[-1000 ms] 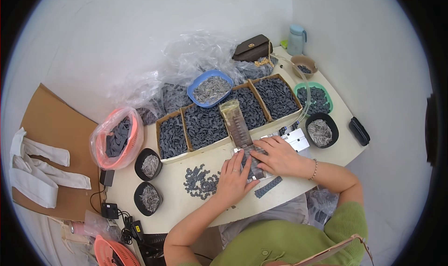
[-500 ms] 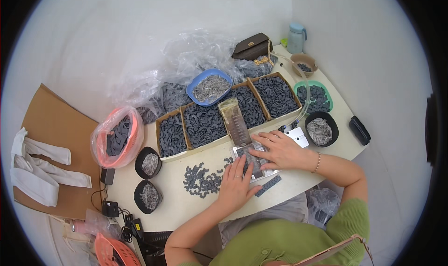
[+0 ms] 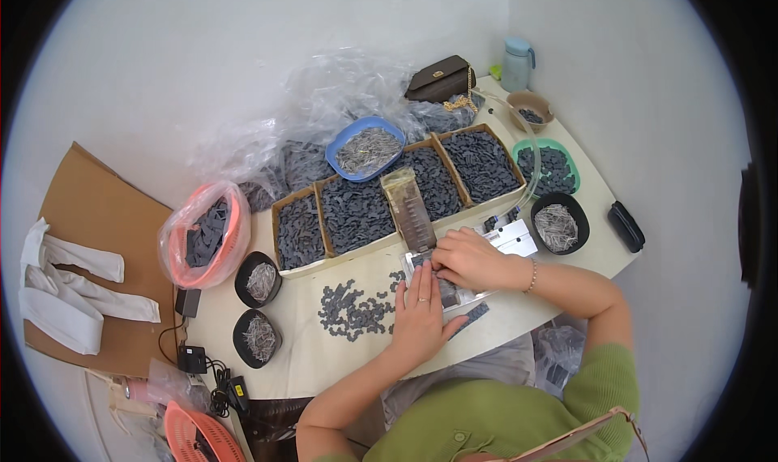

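Note:
A metal and clear jig (image 3: 465, 299) rests near the table's front edge, largely covered by my hands. My left hand (image 3: 419, 320) lies over its left side with the fingers stretched out and the thumb apart. Above its middle, my right hand (image 3: 480, 259) bends its fingers down close to the left fingertips; what they pinch is too small to make out. A strip of small dark grey pieces (image 3: 470, 319) lies by my left thumb. More loose dark grey pieces (image 3: 355, 310) are scattered left of my left hand. A clear ribbed box (image 3: 411, 215) stands just behind the jig.
Behind is a divided cardboard tray (image 3: 331, 233) of dark pieces, with a blue bowl (image 3: 365, 149) of metal pins on it. Black bowls of pins (image 3: 258, 340) (image 3: 559, 228) stand on both sides. A hose (image 3: 536, 166) runs to the white block (image 3: 513, 237).
My right hand has drawn its spread fingers together and curled them down at the jig's middle. My left hand has shifted slightly right and remains flat.

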Demonstrator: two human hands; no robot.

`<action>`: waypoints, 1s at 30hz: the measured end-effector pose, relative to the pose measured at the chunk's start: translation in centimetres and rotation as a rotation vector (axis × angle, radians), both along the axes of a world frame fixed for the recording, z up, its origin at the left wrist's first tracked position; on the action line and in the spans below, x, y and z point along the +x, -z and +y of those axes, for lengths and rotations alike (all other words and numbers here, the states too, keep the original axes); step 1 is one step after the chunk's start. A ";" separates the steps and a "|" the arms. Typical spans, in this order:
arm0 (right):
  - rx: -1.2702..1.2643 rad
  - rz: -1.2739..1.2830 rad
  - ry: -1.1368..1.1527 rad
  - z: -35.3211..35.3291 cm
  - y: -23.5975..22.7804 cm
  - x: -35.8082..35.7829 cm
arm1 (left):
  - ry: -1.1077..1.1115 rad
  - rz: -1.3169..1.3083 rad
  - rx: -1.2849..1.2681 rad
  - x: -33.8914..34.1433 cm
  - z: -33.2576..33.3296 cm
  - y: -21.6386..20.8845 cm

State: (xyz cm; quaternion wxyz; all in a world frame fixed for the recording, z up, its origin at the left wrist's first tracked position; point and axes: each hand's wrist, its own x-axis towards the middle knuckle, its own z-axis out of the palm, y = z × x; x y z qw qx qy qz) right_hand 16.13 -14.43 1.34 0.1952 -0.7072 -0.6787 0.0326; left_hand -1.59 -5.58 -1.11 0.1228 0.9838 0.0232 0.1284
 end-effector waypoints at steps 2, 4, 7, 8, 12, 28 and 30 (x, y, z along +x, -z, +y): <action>-0.039 -0.033 -0.034 0.6 0.2 0.4 | -0.014 0.013 -0.020 -0.3 0.1 -0.8; -0.086 -0.108 -0.050 1.1 0.2 0.3 | -0.015 0.011 -0.031 -0.7 0.6 -1.2; -0.165 -0.182 -0.082 1.6 0.2 0.5 | 0.000 0.011 -0.039 -1.7 1.8 -1.3; -0.188 -0.202 -0.095 2.0 0.0 0.7 | 0.007 0.030 -0.047 -2.2 2.2 -1.3; 0.002 0.029 0.079 7.3 -5.4 4.2 | 0.119 0.072 0.003 -2.7 2.5 -0.7; 0.465 -0.194 0.160 2.0 -5.8 0.3 | -0.086 -0.100 -0.029 -2.0 7.8 -1.6; 0.544 -0.409 -0.040 -1.8 -3.8 -2.4 | -0.107 -0.092 -0.035 -2.8 8.3 -1.7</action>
